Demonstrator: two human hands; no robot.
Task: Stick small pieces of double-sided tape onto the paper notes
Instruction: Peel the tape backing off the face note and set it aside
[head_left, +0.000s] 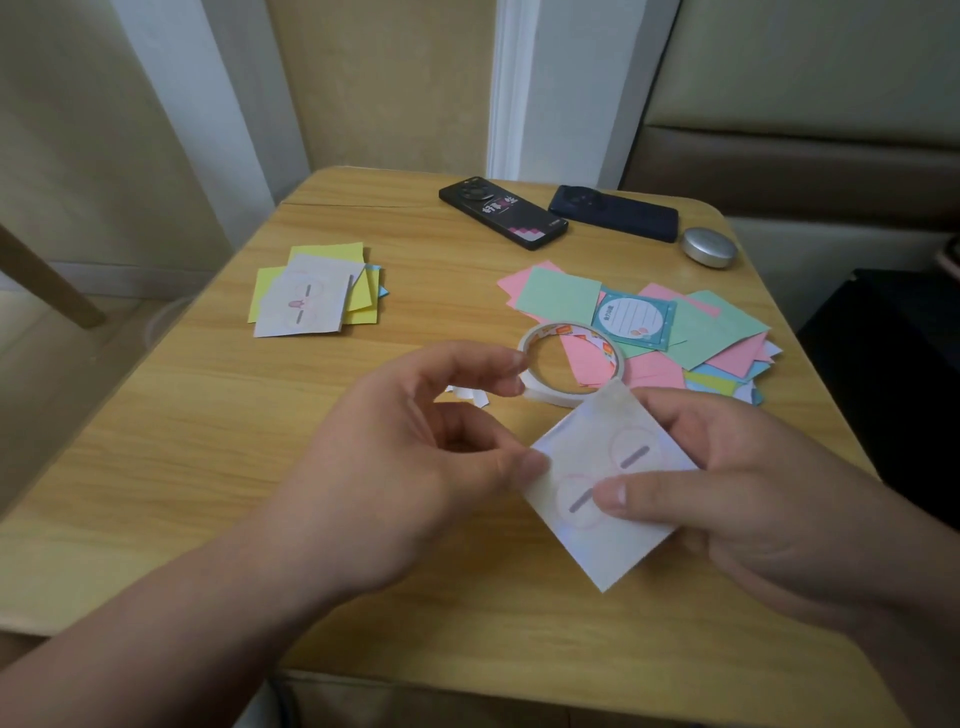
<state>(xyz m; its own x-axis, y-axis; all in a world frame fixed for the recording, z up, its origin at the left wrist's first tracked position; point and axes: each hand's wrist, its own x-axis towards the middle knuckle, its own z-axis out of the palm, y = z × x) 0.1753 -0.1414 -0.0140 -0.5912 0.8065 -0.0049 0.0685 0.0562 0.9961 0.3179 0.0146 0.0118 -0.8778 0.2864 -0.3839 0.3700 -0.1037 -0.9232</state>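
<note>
both forearms come in from the near edge and meet over the middle of the bench (218, 415). the left hand (415, 457) has its palm turned right, with its thumb tip pinching the left corner of a white note (597, 467). its index and middle fingers curl above, free of the paper. the right hand (753, 493) grips the same note from the right, thumb flat on top and fingers underneath, mostly hidden. the note is held off the bench, turned like a diamond, with two grey dashes in pink rings showing. a pale piece of tape (618, 402) sits on its far corner.

just beyond the hands lies the tape roll (566, 364), flat, its right side overlapping a loose pile (691, 332) of pink, green and blue notes. that pile spreads to near the right edge. a few white scraps (467, 397) lie behind the left fingers.

far left sits a stack (311, 296) of yellow and white notes, well apart from the hands. bare wood runs between that stack and the left wrist, and along the near edge.

at the far edge lie two phones (501, 213) and a round silver case (709, 248).
</note>
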